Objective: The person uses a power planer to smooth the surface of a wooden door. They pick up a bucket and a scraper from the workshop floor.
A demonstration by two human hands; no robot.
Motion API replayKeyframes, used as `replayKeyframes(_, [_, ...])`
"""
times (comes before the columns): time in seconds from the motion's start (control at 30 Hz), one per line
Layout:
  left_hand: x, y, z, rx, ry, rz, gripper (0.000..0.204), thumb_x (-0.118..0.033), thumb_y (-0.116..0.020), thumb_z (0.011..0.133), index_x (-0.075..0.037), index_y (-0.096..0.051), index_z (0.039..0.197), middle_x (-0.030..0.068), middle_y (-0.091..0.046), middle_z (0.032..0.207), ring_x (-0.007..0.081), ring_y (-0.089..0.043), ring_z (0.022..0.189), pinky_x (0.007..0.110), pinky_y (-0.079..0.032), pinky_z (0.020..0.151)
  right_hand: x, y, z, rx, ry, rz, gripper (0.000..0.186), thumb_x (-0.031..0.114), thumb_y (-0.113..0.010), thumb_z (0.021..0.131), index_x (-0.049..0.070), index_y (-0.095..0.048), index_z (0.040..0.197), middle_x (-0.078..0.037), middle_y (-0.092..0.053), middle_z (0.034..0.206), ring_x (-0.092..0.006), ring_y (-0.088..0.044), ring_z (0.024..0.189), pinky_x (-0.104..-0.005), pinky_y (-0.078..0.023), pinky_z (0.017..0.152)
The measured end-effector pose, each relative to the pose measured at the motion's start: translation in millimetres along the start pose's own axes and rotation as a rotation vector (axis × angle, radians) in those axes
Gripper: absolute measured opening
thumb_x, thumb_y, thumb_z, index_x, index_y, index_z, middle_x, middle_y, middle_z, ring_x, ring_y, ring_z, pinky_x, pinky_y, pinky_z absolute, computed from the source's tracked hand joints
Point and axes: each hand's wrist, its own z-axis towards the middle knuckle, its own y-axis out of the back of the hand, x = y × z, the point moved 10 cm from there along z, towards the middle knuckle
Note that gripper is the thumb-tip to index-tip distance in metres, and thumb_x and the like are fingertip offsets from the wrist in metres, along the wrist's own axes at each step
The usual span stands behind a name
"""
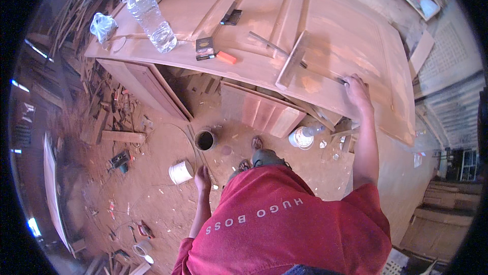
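Note:
A large brown panelled wooden door [351,31] lies flat as a work surface. My right hand [357,93] rests on its near right part, fingers pressing the near end of a thin grey metal strip [274,47] that runs diagonally across the panel. A short wooden batten [291,62] lies over the strip. My left hand [202,177] hangs by my side above the dirt floor, fingers loosely curled, next to a white bucket [180,172]; whether it holds anything does not show.
On the door's left end stand a clear water bottle [151,18], a plastic bag [101,25], a small dark box [205,45], an orange block [226,57] and a black object [231,17]. Below are a dark tin [205,140], a white tin [301,137] and scrap wood [122,136].

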Motion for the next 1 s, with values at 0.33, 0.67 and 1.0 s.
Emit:
replayKeyframes(0.33, [-497.7, 46.0, 155.3, -0.237, -1.031, 0.326, 0.036, -0.012, -0.064, 0.079, -0.007, -0.063, 0.115, 0.0109, -0.060, 0.118, 0.0329, -0.052, 0.113, 0.045, -0.038, 0.100, 118.5, 78.9, 40.2, -0.356, 0.274, 0.704, 0.022, 0.014, -0.056, 0.092, -0.001, -0.057, 0.109, -0.020, -0.057, 0.108, -0.0375, -0.058, 0.102, -0.0428, -0.047, 0.089])
replayKeyframes(0.67, [-524.5, -6.4, 186.2, 0.146, -1.135, 0.431, 0.045, -0.007, -0.063, 0.081, -0.007, -0.054, 0.125, 0.0182, -0.055, 0.118, 0.0366, -0.053, 0.112, 0.045, -0.043, 0.097, 183.1, 70.3, 74.2, -0.241, 0.299, 0.628, 0.026, 0.023, -0.061, 0.090, 0.003, -0.061, 0.107, -0.014, -0.061, 0.105, -0.0322, -0.061, 0.098, -0.0421, -0.050, 0.084])
replayKeyframes(1.0, [-485.1, 15.5, 259.5, -0.035, -0.624, 0.701, 0.064, -0.039, -0.067, 0.080, -0.009, -0.045, 0.132, 0.0282, -0.054, 0.108, 0.0455, -0.055, 0.100, 0.054, -0.049, 0.082, 258.6, 31.8, 124.7, -0.059, 0.393, 0.088, 0.027, 0.028, -0.068, 0.082, 0.006, -0.065, 0.097, -0.012, -0.067, 0.096, -0.0320, -0.061, 0.105, -0.0427, -0.053, 0.083])
